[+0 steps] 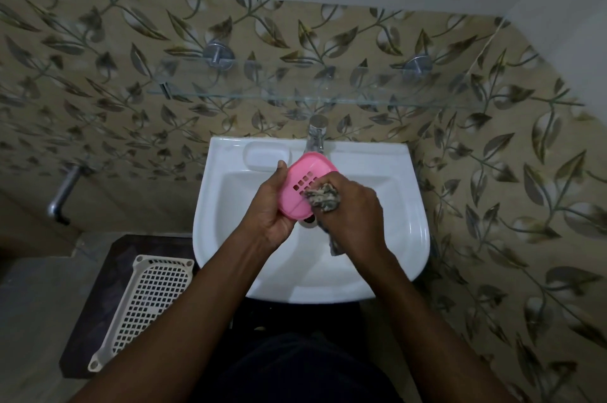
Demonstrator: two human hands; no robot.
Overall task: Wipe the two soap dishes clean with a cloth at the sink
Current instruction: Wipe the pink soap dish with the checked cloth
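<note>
The left hand [272, 205] and the right hand [351, 215] are bare, and back from the fingers both forearms [197, 320] are bare too, uncovered down to the lower edge. Well behind the fingers, between the forearms, shows a plain dark garment [305, 369]; its kind is unclear.

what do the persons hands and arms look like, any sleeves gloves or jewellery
The left hand and right hand are bare, ungloved. The left forearm and right forearm are uncovered, no sleeve in view. Neither wrist carries a watch or bracelet. A dark garment shows at the bottom edge.
</note>
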